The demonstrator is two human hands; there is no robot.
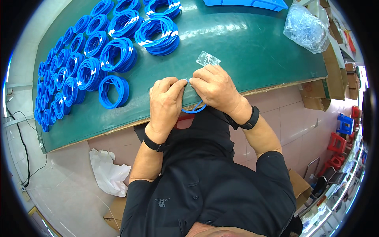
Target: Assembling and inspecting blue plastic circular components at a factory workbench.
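At the near edge of the green table (252,71), my left hand (166,100) and my right hand (216,87) face each other, thumbs and forefingers pinched. Between them is a thin blue cord (194,111), its lower part curving down in a loop below my right hand. A bit of blue shows where the fingertips almost meet; whether the ends touch, I cannot tell. Just beyond my right hand lies a small clear plastic packet (207,58). The closest bundle of looped blue cords (113,91) sits left of my left hand.
Several more blue cord bundles (158,34) stand in rows across the table's left side. A blue tray (246,3) is at the far edge. At the right corner rests a bag of clear pieces (307,27), near a cardboard box (335,75). Stools (336,143) stand farther right.
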